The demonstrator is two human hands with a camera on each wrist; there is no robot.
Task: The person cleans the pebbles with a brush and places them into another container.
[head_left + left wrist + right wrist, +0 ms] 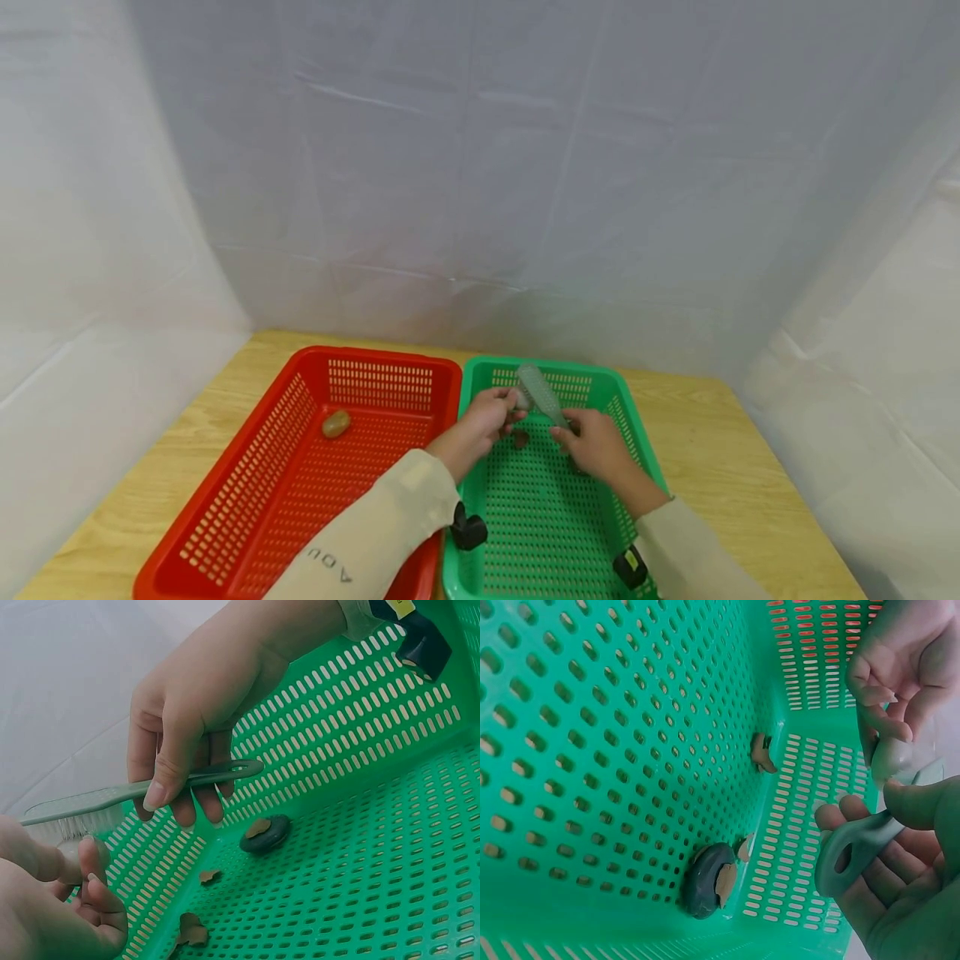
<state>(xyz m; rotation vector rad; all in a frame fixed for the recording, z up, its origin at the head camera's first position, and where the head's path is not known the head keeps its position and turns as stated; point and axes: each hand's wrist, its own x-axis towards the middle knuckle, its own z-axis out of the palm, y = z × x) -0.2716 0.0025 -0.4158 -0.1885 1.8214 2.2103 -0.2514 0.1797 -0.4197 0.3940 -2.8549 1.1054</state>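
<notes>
Over the far part of the green basket (517,533), my left hand (489,415) pinches a smooth pale stone (889,760) between thumb and fingers. My right hand (598,444) grips a grey-green brush (542,395) by its handle, which ends in a long hole (241,766). White bristles (75,826) face down, right at the top of the stone in the left wrist view. A dark rounded stone (700,885) lies on the basket floor below, with a brown flake (259,827) on it. More brown curled scraps (193,930) lie near the basket wall.
To the left, a red basket (384,357) stands against the green one, with a tan stone (336,424) near its far left corner. Both baskets sit on a wooden table (738,467). White sheeting (480,167) hangs behind and on both sides.
</notes>
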